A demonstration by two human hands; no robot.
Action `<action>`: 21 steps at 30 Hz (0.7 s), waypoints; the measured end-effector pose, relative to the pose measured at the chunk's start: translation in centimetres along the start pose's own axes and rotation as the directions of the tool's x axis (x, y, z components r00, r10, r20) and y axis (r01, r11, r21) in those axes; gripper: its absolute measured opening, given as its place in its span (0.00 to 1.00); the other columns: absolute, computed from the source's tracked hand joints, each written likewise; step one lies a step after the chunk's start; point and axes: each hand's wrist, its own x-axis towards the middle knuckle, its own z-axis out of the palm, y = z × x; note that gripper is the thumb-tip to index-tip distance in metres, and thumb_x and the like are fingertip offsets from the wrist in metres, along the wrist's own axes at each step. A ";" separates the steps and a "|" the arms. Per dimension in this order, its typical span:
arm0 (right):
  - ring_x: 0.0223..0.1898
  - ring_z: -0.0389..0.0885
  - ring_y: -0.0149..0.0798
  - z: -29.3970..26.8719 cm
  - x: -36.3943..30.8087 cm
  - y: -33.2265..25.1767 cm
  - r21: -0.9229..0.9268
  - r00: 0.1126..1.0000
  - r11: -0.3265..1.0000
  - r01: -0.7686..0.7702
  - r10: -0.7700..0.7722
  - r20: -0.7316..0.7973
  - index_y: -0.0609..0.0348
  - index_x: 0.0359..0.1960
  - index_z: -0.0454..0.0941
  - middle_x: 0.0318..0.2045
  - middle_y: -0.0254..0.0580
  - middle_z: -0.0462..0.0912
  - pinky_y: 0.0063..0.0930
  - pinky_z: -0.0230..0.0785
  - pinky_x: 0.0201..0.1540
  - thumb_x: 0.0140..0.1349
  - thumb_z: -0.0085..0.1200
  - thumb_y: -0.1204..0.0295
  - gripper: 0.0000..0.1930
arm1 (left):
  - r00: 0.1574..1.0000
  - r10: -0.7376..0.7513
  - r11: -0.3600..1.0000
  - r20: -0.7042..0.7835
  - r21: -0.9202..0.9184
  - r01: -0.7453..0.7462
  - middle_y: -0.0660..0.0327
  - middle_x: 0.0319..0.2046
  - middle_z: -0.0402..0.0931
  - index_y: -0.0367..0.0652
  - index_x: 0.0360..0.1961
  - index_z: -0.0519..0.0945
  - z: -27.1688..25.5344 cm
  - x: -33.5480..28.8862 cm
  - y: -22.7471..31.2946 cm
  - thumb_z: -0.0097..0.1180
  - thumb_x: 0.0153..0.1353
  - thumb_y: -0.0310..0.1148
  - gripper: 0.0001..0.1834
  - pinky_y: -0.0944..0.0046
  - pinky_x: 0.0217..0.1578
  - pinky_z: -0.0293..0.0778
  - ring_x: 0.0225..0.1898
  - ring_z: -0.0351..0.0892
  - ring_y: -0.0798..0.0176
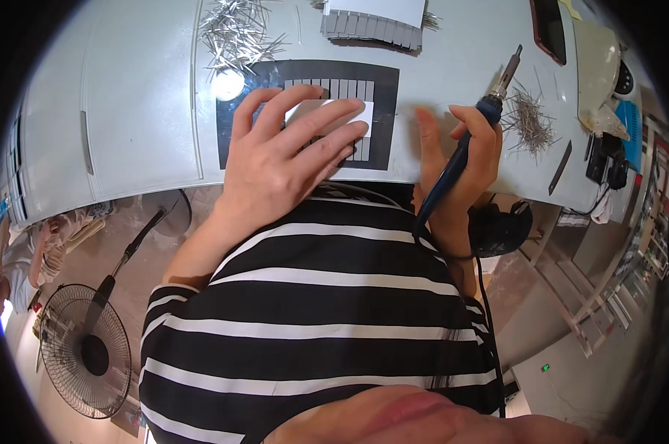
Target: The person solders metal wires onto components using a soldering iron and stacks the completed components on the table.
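My left hand point(275, 152) lies with its fingers spread over a white card point(368, 122), its fingertips resting on it. Beneath the card, a row of narrow grey strips point(349, 89) sits on a black mat point(385, 92) at the table's near edge. The hand hides part of the card and strips. To the right of the mat, my right hand point(479, 159) is closed around the dark blue handle of a soldering iron point(448, 177), thumb held away from it. The iron's metal tip points up and away over the table, touching nothing that I can make out.
Loose thin metal pins point(238, 33) are heaped at the far left of the mat, with another pin pile point(528, 118) right of the iron. Beyond the mat stands a stack of grey pieces point(371, 28). A phone point(547, 29) lies far right. A black cord point(482, 296) hangs beside my right arm.
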 end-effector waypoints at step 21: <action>0.26 0.69 0.36 -0.3 -0.4 -0.2 0.050 0.998 0.998 0.049 -0.050 0.028 0.57 0.43 0.78 0.26 0.37 0.71 0.28 0.61 0.26 0.48 0.74 0.72 0.21 | 0.998 0.010 1.000 -0.069 0.000 -0.010 0.72 0.48 0.81 0.51 0.42 0.85 0.0 -0.2 0.1 0.66 0.53 0.33 0.13 0.57 0.55 0.64 0.50 0.76 0.61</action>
